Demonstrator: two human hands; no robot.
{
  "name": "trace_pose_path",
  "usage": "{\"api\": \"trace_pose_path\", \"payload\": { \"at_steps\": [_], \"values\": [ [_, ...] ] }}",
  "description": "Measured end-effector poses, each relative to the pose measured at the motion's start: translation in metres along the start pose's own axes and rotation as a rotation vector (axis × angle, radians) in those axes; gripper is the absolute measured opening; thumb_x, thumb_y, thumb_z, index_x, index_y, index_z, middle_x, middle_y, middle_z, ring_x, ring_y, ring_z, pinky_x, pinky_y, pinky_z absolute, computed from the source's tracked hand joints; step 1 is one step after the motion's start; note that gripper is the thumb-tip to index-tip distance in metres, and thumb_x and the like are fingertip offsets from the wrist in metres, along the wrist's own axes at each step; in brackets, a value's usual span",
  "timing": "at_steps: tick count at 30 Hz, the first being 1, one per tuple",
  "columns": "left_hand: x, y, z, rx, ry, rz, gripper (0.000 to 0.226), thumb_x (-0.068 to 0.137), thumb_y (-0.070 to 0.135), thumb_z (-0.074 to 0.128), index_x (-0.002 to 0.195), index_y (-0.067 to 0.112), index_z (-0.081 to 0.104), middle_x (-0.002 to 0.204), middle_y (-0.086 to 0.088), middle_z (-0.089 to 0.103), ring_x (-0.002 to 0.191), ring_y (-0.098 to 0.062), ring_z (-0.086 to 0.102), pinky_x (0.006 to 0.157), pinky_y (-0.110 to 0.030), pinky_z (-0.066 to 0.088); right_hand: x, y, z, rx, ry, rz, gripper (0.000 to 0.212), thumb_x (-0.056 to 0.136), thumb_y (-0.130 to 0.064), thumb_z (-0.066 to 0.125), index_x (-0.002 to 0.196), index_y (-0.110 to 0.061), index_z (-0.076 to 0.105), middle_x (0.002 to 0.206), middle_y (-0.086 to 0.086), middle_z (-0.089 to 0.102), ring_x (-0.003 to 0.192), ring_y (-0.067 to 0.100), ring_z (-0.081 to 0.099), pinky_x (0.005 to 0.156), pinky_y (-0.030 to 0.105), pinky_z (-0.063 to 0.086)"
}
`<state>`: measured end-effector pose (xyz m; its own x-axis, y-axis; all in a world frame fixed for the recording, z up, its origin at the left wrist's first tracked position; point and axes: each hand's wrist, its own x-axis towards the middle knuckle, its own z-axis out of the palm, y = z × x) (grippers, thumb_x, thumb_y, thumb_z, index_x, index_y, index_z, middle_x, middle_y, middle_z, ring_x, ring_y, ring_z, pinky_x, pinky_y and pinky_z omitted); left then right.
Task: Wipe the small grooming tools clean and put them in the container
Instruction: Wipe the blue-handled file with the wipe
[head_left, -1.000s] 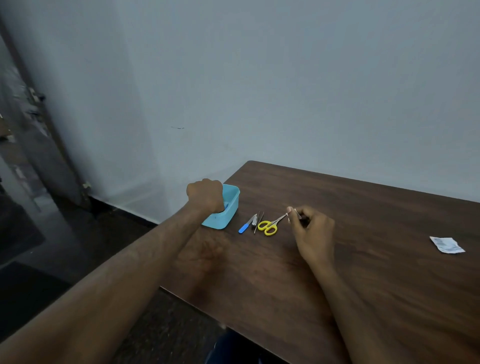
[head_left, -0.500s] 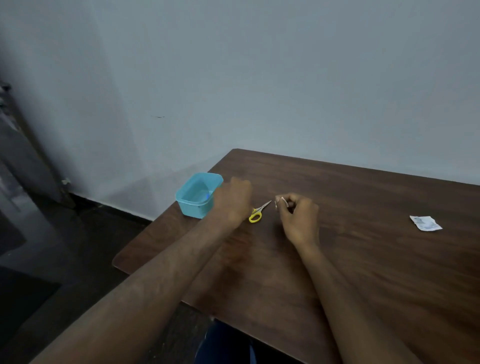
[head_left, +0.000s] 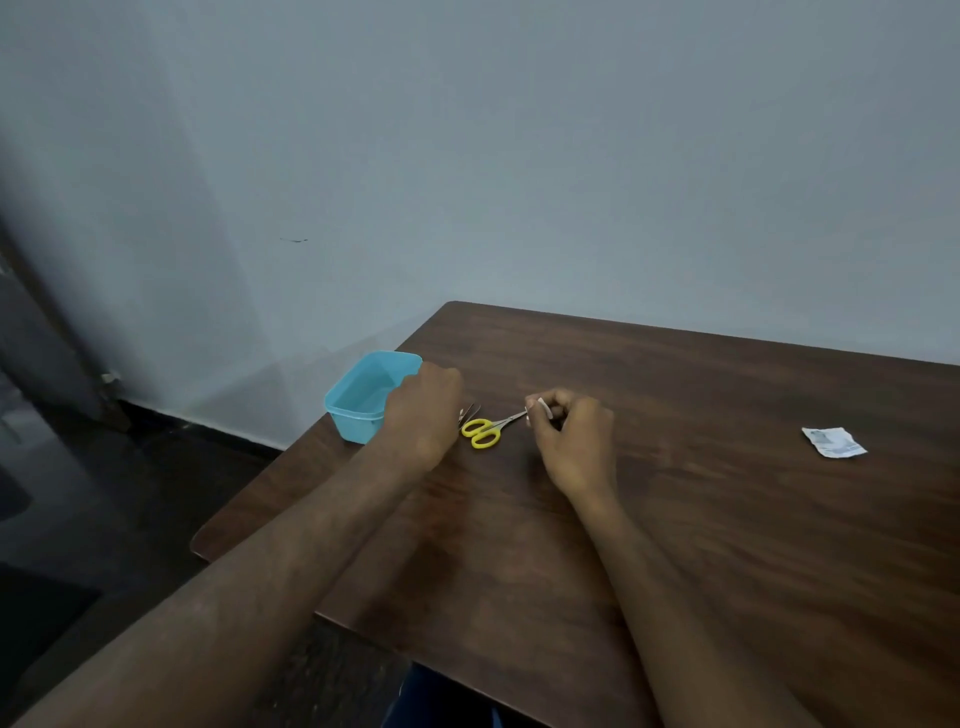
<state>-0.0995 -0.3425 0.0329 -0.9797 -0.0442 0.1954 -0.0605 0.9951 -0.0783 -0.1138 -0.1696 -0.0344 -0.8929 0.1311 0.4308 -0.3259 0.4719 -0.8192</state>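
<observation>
yellow-handled small scissors (head_left: 487, 429) lie flat on the dark wooden table (head_left: 727, 519), between both hands. just left, thin metal tools (head_left: 469, 413) poke out beside the left hand (head_left: 422, 410), curled over them; its grasp is hidden. right hand (head_left: 571, 441) pinches a small white wipe (head_left: 543, 407) near the scissor tips. light blue plastic container (head_left: 363, 397) sits at the table's left edge; a crumpled white packet (head_left: 834, 442) lies far right.
</observation>
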Motion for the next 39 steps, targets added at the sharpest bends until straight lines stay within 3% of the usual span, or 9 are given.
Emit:
{"api": "trace_pose_path", "payload": {
  "at_steps": [8,15,23,27,29,31,33,35,39],
  "values": [
    [-0.004,-0.006,-0.006,0.031,-0.094,-0.019,0.029,0.099,0.005,0.065,0.127,0.007,0.061,0.129,-0.015,0.059,0.114,-0.034,0.067,0.078,-0.037,0.05,0.0,0.0,0.0,0.0,-0.007,0.01,0.017,0.1,-0.021,0.071,0.088,-0.014,0.081,0.075,-0.008,0.074,0.065,-0.002,0.062,0.057,0.007,0.04],
    [-0.007,-0.003,-0.007,0.107,-0.05,-0.024,0.03,0.101,0.005,0.063,0.131,0.009,0.061,0.13,-0.013,0.061,0.117,-0.032,0.066,0.079,-0.035,0.043,-0.001,-0.002,-0.002,-0.006,-0.017,0.004,0.015,0.099,-0.019,0.07,0.092,-0.015,0.083,0.077,-0.009,0.074,0.067,-0.004,0.063,0.057,0.005,0.04],
    [-0.004,-0.002,-0.014,0.082,-0.079,-0.035,0.03,0.098,0.001,0.065,0.128,0.006,0.064,0.128,-0.015,0.064,0.115,-0.034,0.068,0.079,-0.038,0.053,-0.001,0.0,-0.002,-0.001,-0.02,0.001,0.015,0.1,-0.022,0.071,0.092,-0.016,0.082,0.077,-0.011,0.073,0.068,-0.002,0.064,0.058,0.007,0.04],
    [-0.007,-0.004,-0.024,0.073,-0.044,-0.03,0.022,0.102,0.009,0.065,0.124,0.005,0.066,0.127,-0.016,0.066,0.114,-0.035,0.07,0.078,-0.038,0.053,0.001,0.004,-0.004,0.038,-0.001,0.011,0.015,0.1,-0.02,0.07,0.092,-0.015,0.082,0.077,-0.011,0.074,0.066,-0.006,0.064,0.059,0.008,0.04],
    [-0.006,-0.003,-0.034,0.008,0.028,-0.012,0.018,0.1,0.005,0.062,0.117,0.004,0.068,0.124,-0.019,0.066,0.112,-0.04,0.069,0.084,-0.042,0.055,0.002,0.004,-0.007,0.07,0.017,0.021,0.016,0.101,-0.02,0.07,0.092,-0.015,0.082,0.076,-0.013,0.073,0.068,-0.01,0.064,0.061,0.011,0.041],
    [0.0,0.002,-0.044,-0.15,0.125,0.037,0.01,0.096,0.009,0.064,0.101,0.003,0.071,0.107,-0.018,0.071,0.102,-0.041,0.069,0.082,-0.043,0.055,0.005,0.007,-0.01,0.107,0.05,0.033,0.017,0.102,-0.021,0.07,0.092,-0.017,0.082,0.075,-0.014,0.073,0.07,-0.011,0.065,0.062,0.009,0.042],
    [0.006,0.017,-0.044,-0.377,0.155,0.094,0.009,0.092,0.013,0.068,0.088,0.008,0.074,0.089,-0.008,0.077,0.089,-0.029,0.071,0.075,-0.032,0.055,0.007,0.009,-0.015,0.143,0.107,0.044,0.015,0.102,-0.021,0.07,0.094,-0.018,0.083,0.077,-0.016,0.074,0.073,-0.013,0.066,0.065,0.009,0.045],
    [0.005,0.044,-0.029,-0.619,0.064,0.139,0.007,0.092,0.017,0.07,0.091,0.017,0.077,0.083,0.005,0.077,0.081,-0.014,0.071,0.069,-0.017,0.05,0.01,0.012,-0.02,0.145,0.146,0.052,0.013,0.101,-0.021,0.072,0.099,-0.019,0.084,0.084,-0.015,0.078,0.079,-0.01,0.069,0.07,0.014,0.049],
    [-0.007,0.09,0.022,-1.028,0.002,0.096,0.01,0.098,0.026,0.07,0.095,0.019,0.077,0.079,0.004,0.077,0.075,-0.013,0.073,0.075,-0.032,0.057,0.016,0.027,-0.039,0.086,0.159,0.092,0.014,0.098,-0.012,0.072,0.104,-0.017,0.084,0.087,-0.006,0.081,0.079,0.006,0.074,0.078,0.032,0.061]
  ]
}}
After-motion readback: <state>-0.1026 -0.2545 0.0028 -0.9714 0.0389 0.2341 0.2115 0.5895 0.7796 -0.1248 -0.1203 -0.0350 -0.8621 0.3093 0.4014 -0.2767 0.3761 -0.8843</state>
